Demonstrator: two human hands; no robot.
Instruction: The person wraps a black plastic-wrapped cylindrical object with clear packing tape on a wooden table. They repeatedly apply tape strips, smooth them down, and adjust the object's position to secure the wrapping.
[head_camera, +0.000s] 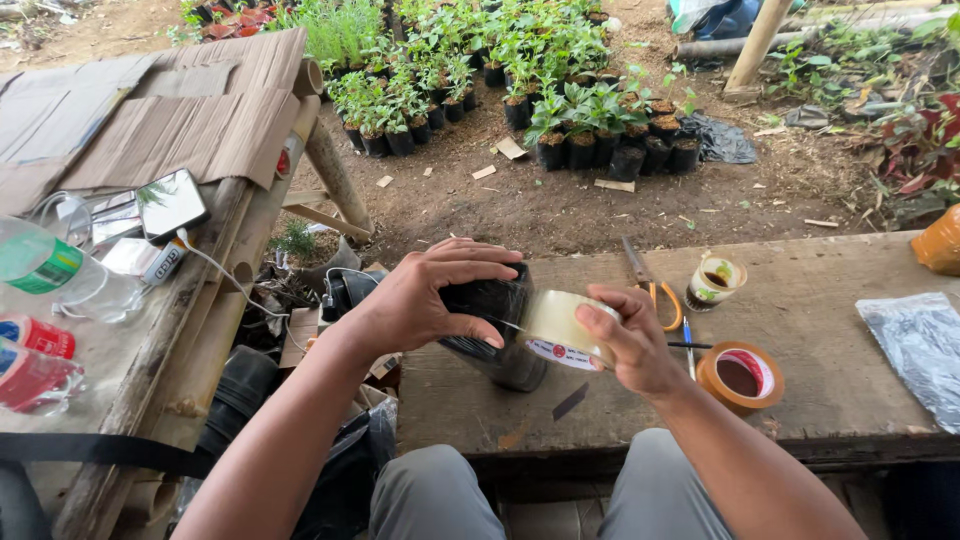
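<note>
One glossy black plastic-wrapped bundle (500, 330)

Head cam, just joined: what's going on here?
A seated person is wrapping clear tape around a black plastic-wrapped bundle on a worn wooden bench. The left hand grips the bundle from above; the right hand holds a roll of clear packing tape against its side, with a strip stretched onto the bundle. On the bench to the right lie orange-handled scissors, a brown tape roll and a small cup. Black pots of seedlings stand on the soil beyond.
</note>
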